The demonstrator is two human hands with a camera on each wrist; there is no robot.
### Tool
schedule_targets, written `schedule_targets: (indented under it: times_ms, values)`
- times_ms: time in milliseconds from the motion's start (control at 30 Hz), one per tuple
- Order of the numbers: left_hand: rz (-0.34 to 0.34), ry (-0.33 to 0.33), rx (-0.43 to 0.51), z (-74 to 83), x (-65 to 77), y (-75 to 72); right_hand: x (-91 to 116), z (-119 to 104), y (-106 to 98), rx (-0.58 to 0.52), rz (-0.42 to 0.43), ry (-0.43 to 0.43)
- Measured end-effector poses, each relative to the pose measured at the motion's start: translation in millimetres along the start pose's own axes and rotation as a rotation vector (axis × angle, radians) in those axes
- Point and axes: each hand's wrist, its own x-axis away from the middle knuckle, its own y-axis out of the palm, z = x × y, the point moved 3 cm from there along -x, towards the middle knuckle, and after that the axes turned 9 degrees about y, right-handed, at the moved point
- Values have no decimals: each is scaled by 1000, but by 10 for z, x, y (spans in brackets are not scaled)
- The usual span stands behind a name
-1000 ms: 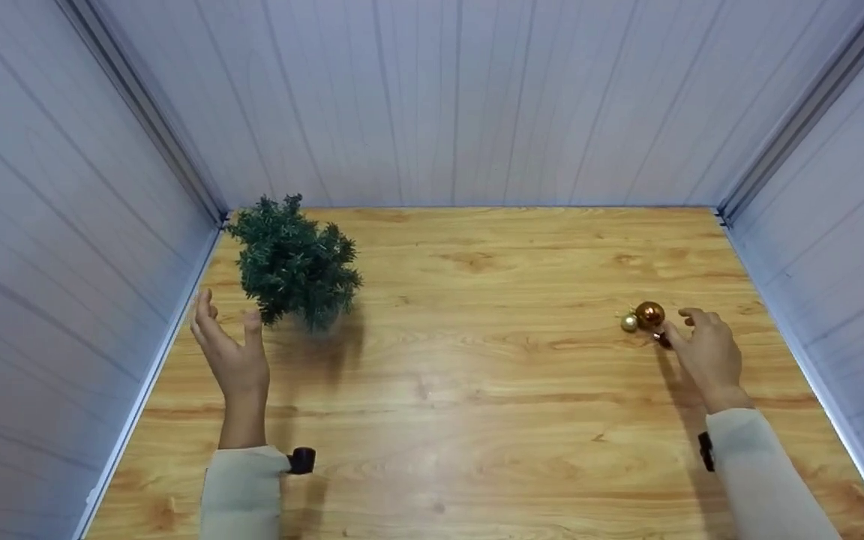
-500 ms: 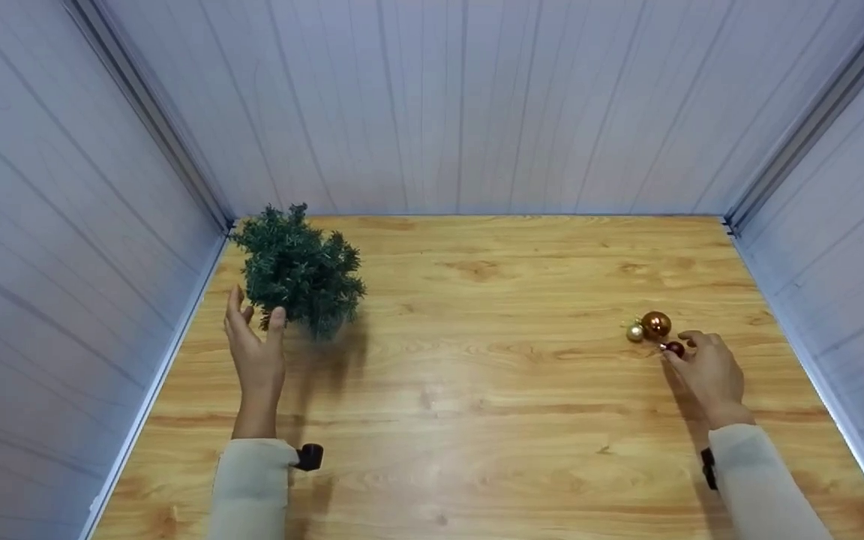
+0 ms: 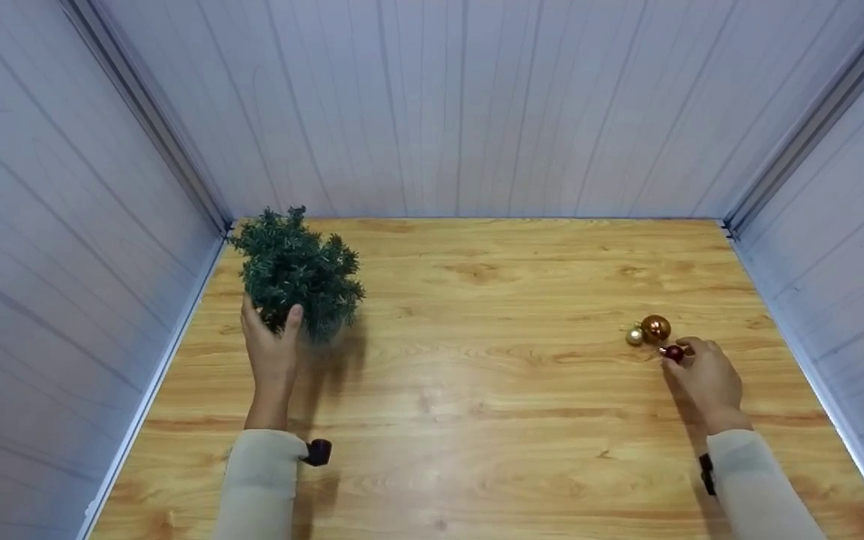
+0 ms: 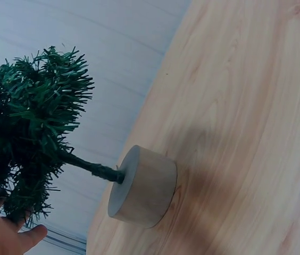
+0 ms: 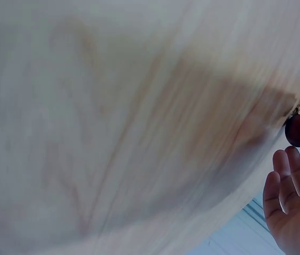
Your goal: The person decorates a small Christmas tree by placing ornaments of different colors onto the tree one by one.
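Dark red bauble (image 3: pixel 674 352) is pinched by the right hand (image 3: pixel 709 381); the small tree's (image 3: pixel 295 268) foliage is touched by the spread left hand (image 3: pixel 273 351) near the table's (image 3: pixel 477 420) left edge.

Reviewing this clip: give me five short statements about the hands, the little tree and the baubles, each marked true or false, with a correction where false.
1. The left hand reaches the foliage of the small green tree. True.
2. The tree stands on a round wooden base. True.
3. The right hand pinches the big copper bauble. False: its fingertips are at the small dark red bauble; the copper one lies apart from them.
4. The small gold bauble lies beside the copper one. True.
5. The baubles already hang on the tree. False: they are on the wooden table, far right of the tree.
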Motion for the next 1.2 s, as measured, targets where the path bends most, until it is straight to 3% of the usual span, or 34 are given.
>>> schedule_targets:
  times_ms: [167, 367, 700, 967, 1067, 1200]
  values:
    - [8, -49, 4, -43, -7, 11, -7, -33, 25, 23, -6, -1]
    - [24, -63, 15, -97, -20, 31, -1, -23, 36, 34, 15, 7]
    - [84, -12, 49, -110, -75, 84, 21, 17, 4, 28, 12, 25]
    - [91, -14, 97, -136, -132, 107, 54, 33, -20, 19, 8, 42]
    - [110, 27, 90, -153, -139, 88, 74, 33, -6, 12, 13, 41]
    - [167, 153, 91, -159, -144, 50, 110, 29, 17, -5, 24, 33]
